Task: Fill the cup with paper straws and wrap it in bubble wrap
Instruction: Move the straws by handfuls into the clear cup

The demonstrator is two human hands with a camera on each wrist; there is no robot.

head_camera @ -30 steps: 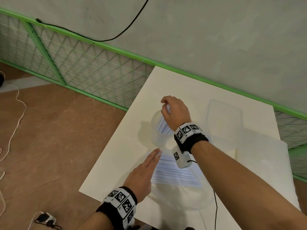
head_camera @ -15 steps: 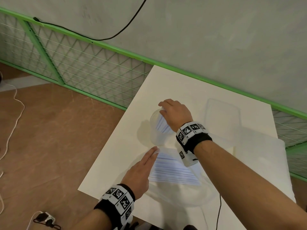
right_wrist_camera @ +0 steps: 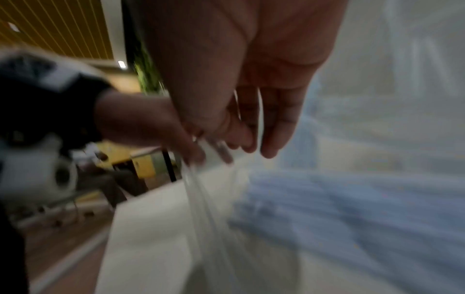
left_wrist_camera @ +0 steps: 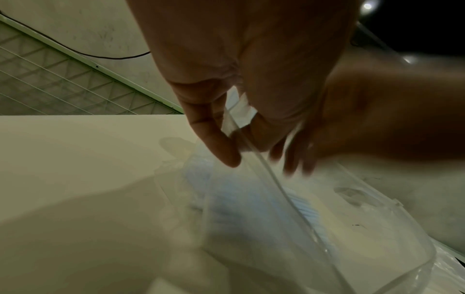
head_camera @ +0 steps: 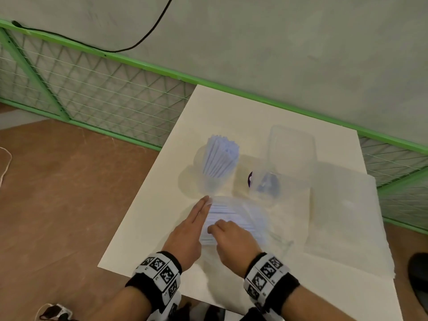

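Note:
A clear cup [head_camera: 217, 179] stands on the white table [head_camera: 148, 223], packed with upright white paper straws [head_camera: 221, 156]. More straws [head_camera: 228, 215] lie flat in a shallow clear container [head_camera: 266, 230] in front of it. My left hand [head_camera: 196, 218] lies at the container's left rim [left_wrist_camera: 266, 179], fingers straight, with the rim pinched between thumb and fingers [left_wrist_camera: 261, 135]. My right hand [head_camera: 222, 230] hovers over the loose straws with fingers [right_wrist_camera: 271, 139] pointing down at them and nothing held. Bubble wrap [head_camera: 342, 216] lies spread to the right.
A clear lid or tub [head_camera: 291, 147] sits behind the bubble wrap. A small clear box [head_camera: 266, 181] with something purple beside it stands right of the cup. A green mesh fence [head_camera: 104, 93] and a grey wall border the table's far side.
My right hand has let go of the straws in the cup and pulled back to the loose straws in the container. The left hand stays at the rim.

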